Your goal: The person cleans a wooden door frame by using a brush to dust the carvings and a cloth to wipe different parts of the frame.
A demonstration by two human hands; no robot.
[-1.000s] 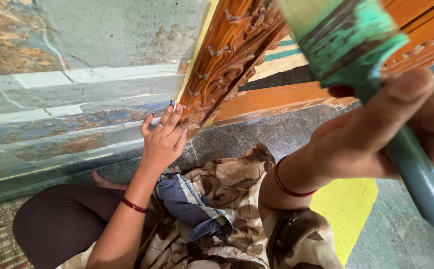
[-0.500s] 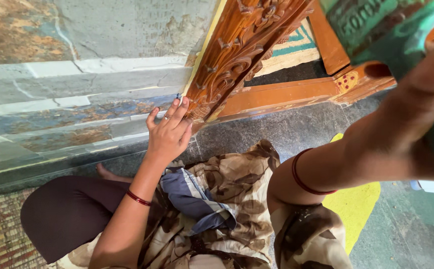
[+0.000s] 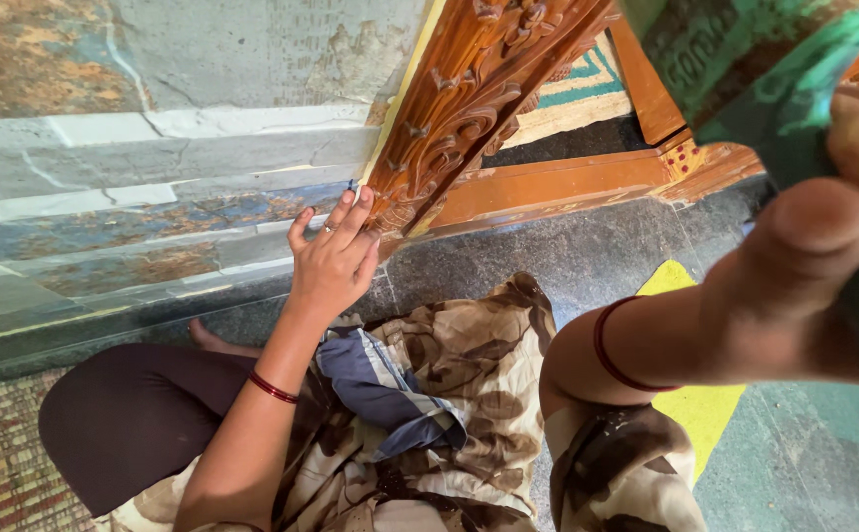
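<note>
left hand (image 3: 333, 264) lies flat with fingers together, tips at the seam where the carved wooden door frame (image 3: 469, 108) meets the stepped grey wall (image 3: 153, 167); bare stone floor (image 3: 567, 256) lies open beside it, up to the orange threshold (image 3: 557, 187). right hand (image 3: 804, 286), close to the camera at the right edge, is clamped on a paintbrush (image 3: 755, 69), thumb across the handle. the paintbrush is crusted with green paint, with raised lettering on its band; a yellow patch (image 3: 690, 404) marks the floor under the wrist.
</note>
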